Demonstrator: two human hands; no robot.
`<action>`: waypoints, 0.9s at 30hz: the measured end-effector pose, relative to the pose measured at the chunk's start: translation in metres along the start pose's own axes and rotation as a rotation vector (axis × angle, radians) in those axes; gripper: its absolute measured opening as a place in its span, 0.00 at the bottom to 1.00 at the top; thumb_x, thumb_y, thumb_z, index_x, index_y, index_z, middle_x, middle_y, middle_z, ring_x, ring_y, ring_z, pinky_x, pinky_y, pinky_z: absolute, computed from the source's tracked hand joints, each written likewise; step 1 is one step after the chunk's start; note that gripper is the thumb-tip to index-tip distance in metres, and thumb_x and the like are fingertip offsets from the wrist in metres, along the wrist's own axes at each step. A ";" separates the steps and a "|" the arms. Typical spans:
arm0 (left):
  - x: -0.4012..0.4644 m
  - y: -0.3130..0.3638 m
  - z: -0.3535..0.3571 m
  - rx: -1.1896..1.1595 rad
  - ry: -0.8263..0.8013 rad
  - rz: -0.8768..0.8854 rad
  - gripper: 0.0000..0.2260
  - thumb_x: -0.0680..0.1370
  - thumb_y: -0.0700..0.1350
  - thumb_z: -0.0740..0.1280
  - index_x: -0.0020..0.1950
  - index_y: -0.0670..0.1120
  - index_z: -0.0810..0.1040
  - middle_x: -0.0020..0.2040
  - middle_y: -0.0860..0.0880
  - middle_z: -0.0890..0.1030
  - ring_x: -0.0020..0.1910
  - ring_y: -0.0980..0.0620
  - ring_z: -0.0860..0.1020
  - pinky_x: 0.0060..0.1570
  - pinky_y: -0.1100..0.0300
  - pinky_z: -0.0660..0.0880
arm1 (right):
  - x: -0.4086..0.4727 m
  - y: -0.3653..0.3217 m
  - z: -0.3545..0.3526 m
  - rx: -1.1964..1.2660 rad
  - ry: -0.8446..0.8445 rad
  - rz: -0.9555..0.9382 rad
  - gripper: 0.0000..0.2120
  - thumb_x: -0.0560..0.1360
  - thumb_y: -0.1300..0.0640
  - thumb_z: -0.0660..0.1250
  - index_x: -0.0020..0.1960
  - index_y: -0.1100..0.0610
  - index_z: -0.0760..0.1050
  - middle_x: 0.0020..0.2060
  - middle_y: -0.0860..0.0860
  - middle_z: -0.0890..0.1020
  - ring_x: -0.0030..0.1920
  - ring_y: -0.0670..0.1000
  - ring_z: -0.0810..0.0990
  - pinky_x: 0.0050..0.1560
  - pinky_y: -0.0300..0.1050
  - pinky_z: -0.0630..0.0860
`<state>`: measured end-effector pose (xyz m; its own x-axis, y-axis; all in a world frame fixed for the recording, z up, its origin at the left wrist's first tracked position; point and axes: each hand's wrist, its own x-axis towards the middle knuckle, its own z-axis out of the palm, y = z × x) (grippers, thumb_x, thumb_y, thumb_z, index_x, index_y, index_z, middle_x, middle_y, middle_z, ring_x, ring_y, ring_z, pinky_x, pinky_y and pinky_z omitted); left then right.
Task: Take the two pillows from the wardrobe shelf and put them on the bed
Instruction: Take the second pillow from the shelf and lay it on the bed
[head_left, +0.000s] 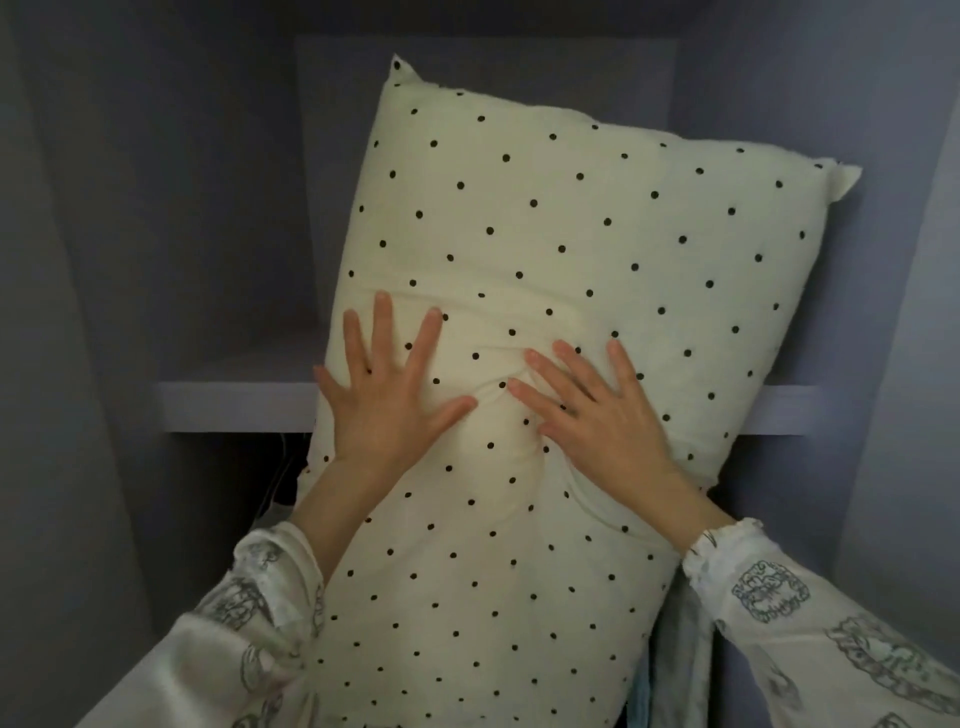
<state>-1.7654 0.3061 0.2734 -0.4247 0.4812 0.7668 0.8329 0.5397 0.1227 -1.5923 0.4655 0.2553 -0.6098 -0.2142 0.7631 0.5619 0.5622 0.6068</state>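
Note:
A cream pillow with small black dots (566, 244) leans tilted across the front edge of the wardrobe shelf (234, 408), its upper part inside the compartment and its lower part hanging down toward me. My left hand (389, 395) lies flat on the pillow's face with fingers spread. My right hand (597, 410) presses flat beside it, fingers apart, denting the fabric between the two hands. Neither hand is closed around the pillow. Only one pillow is in view; the bed is not visible.
Pale wardrobe walls (130, 208) close in on both sides. Below the shelf is a dark space with hanging items (280, 478). Bluish fabric (680, 649) hangs at the lower right, beside the pillow.

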 end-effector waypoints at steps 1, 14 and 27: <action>0.002 -0.003 0.004 -0.010 -0.002 -0.010 0.42 0.66 0.75 0.54 0.73 0.63 0.38 0.76 0.50 0.35 0.75 0.40 0.37 0.62 0.25 0.54 | -0.001 0.001 -0.002 -0.004 0.003 0.057 0.33 0.73 0.45 0.66 0.74 0.47 0.57 0.73 0.50 0.63 0.72 0.54 0.63 0.69 0.67 0.55; 0.017 -0.016 0.010 -0.201 -0.067 -0.133 0.42 0.61 0.80 0.51 0.69 0.71 0.36 0.77 0.56 0.37 0.76 0.41 0.41 0.62 0.27 0.55 | -0.054 0.002 -0.039 0.654 -0.173 0.963 0.43 0.66 0.29 0.56 0.75 0.42 0.45 0.74 0.45 0.38 0.75 0.54 0.37 0.72 0.65 0.51; 0.013 -0.029 0.003 -0.266 -0.065 -0.099 0.36 0.67 0.75 0.47 0.70 0.68 0.35 0.77 0.57 0.37 0.76 0.43 0.43 0.65 0.30 0.58 | -0.042 0.005 -0.023 0.855 -0.047 1.222 0.47 0.71 0.37 0.62 0.76 0.53 0.37 0.76 0.52 0.38 0.76 0.52 0.37 0.73 0.46 0.39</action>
<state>-1.7962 0.2986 0.2782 -0.5233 0.4829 0.7021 0.8463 0.3904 0.3623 -1.5514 0.4592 0.2311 -0.0417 0.7384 0.6731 0.2467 0.6605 -0.7092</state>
